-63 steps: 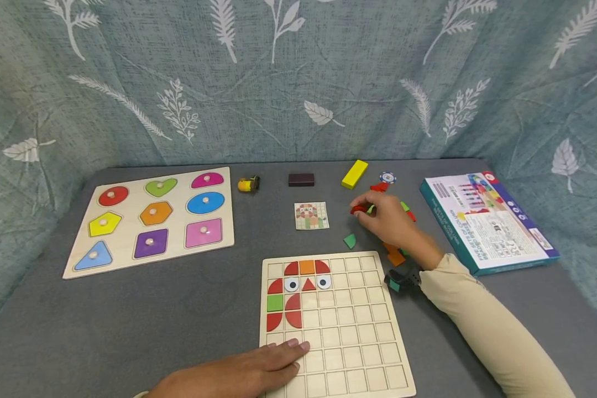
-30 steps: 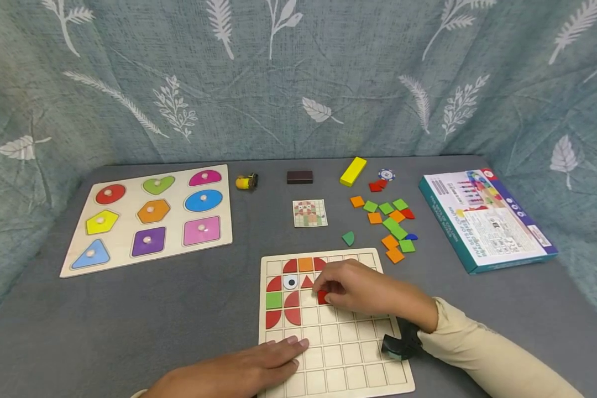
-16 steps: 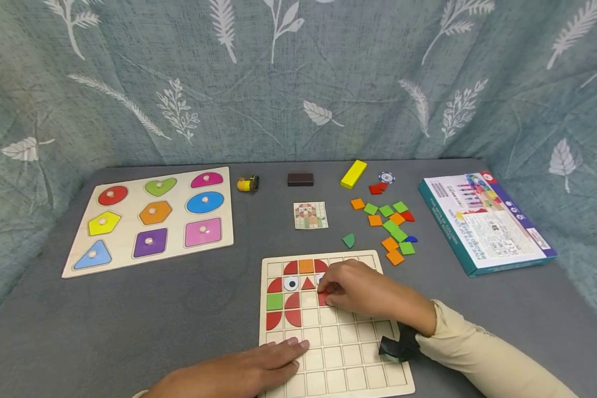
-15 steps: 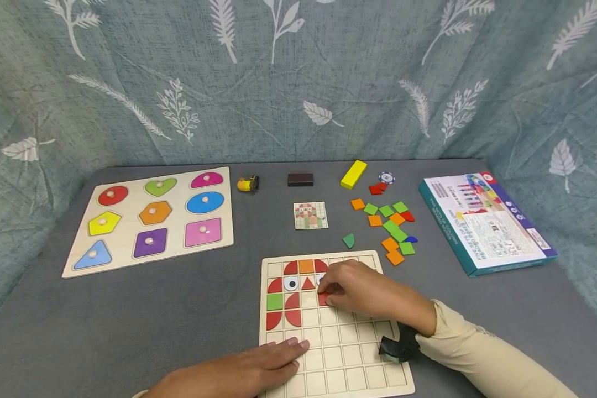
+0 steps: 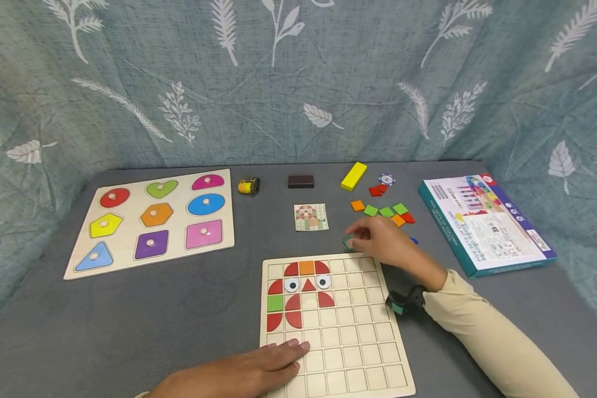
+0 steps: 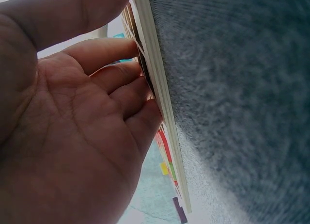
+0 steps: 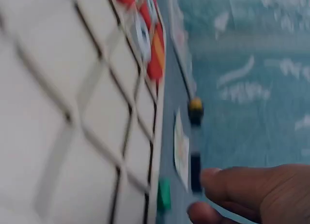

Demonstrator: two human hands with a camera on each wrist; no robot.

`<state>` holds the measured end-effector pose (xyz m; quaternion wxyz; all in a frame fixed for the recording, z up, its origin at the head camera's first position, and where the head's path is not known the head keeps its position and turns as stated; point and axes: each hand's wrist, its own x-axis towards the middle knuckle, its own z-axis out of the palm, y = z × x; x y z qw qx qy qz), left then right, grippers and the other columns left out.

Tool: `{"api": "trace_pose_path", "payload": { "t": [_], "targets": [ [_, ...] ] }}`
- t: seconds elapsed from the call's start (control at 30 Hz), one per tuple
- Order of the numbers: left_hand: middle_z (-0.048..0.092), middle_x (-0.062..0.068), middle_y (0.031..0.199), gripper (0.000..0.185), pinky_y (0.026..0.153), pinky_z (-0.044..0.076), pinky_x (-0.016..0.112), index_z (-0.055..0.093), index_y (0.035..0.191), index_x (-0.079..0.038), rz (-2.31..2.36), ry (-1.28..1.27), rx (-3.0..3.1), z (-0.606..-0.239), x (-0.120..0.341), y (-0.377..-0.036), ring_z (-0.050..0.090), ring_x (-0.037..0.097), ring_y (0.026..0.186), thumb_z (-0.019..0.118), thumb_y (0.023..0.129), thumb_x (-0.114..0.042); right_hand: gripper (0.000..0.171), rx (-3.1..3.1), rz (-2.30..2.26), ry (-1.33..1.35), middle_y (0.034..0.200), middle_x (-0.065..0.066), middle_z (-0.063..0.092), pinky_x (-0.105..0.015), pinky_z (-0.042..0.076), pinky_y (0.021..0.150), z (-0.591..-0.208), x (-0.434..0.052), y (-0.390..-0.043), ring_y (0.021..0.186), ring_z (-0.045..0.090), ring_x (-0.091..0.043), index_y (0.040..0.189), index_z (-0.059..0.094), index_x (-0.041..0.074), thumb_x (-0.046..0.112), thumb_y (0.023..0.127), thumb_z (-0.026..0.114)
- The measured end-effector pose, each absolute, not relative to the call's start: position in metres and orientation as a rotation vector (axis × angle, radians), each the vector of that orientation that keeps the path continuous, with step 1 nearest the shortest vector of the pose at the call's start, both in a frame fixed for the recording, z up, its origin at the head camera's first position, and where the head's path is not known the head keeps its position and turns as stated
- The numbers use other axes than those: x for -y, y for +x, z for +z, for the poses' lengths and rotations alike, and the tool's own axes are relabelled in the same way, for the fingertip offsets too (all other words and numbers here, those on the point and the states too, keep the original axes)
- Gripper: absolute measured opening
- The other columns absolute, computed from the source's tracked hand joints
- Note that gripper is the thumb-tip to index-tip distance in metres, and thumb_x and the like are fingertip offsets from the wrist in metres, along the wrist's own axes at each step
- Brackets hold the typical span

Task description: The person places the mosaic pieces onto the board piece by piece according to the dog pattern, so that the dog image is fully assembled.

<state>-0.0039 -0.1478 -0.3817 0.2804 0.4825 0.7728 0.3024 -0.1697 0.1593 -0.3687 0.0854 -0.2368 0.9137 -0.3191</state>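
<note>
A wooden grid board [image 5: 350, 335] lies at the front of the table, bearing red, orange and green tiles and two eye discs. Flat along its lower left, my left hand [image 5: 244, 369] rests with fingers extended; the left wrist view shows these fingers [image 6: 131, 78] over the board's edge. Past the board's far edge, my right hand [image 5: 387, 241] hovers at a green quarter-circle tile [image 5: 347, 241], partly covering it. In the blurred right wrist view, a gap shows between the green tile [image 7: 164, 195] and my fingertips. A red quarter-circle tile [image 5: 325, 299] sits below the right eye disc.
Loose green [image 5: 371, 210], orange and red tiles lie behind my right hand. A picture card [image 5: 310, 217] is beyond the board. A shape puzzle [image 5: 129, 221] lies left, a box [image 5: 492, 221] right. A yellow block [image 5: 354, 176], dark block [image 5: 300, 182] and small toy [image 5: 249, 186] stand behind.
My right hand brought a red quarter-circle from the pile, set it below the right eye disc, let go, and moved away to the green quarter-circle. My left hand stayed put.
</note>
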Motion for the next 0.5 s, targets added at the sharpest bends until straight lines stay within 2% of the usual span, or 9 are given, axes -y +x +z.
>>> {"api": "trace_pose_path", "payload": {
  "t": [0.2, 0.3, 0.5],
  "targets": [
    [0.018, 0.004, 0.161, 0.069, 0.101, 0.041, 0.031, 0.033, 0.15, -0.005, 0.814, 1.313, -2.068, -0.383, 0.148, -0.004, 0.026, 0.022, 0.143, 0.047, 0.099, -0.048, 0.022, -2.913, -0.937, -0.555, 0.094, -0.014, 0.068, -0.04, 0.05, 0.066, -0.376, -0.175, -0.197, 0.076, 0.061, -0.026, 0.11, 0.07, -0.003, 0.008, 0.092, 0.066],
    [0.017, 0.003, 0.161, 0.069, 0.101, 0.041, 0.031, 0.033, 0.151, -0.006, 0.806, 1.311, -2.073, -0.383, 0.148, -0.004, 0.025, 0.022, 0.143, 0.047, 0.098, -0.049, 0.028, -2.983, -0.94, -0.486, 0.106, -0.022, 0.066, -0.045, 0.051, 0.071, -0.381, -0.181, -0.212, 0.085, 0.062, -0.033, 0.117, 0.066, -0.007, 0.007, 0.092, 0.065],
    [0.017, 0.005, 0.161, 0.07, 0.101, 0.041, 0.031, 0.031, 0.152, -0.006, 0.804, 1.333, -2.076, -0.384, 0.147, -0.004, 0.025, 0.023, 0.143, 0.049, 0.098, -0.048, 0.033, -3.024, -1.008, -0.462, 0.12, -0.03, 0.059, -0.052, 0.046, 0.088, -0.389, -0.19, -0.237, 0.106, 0.057, -0.042, 0.12, 0.061, -0.013, 0.003, 0.091, 0.062]
  ]
}}
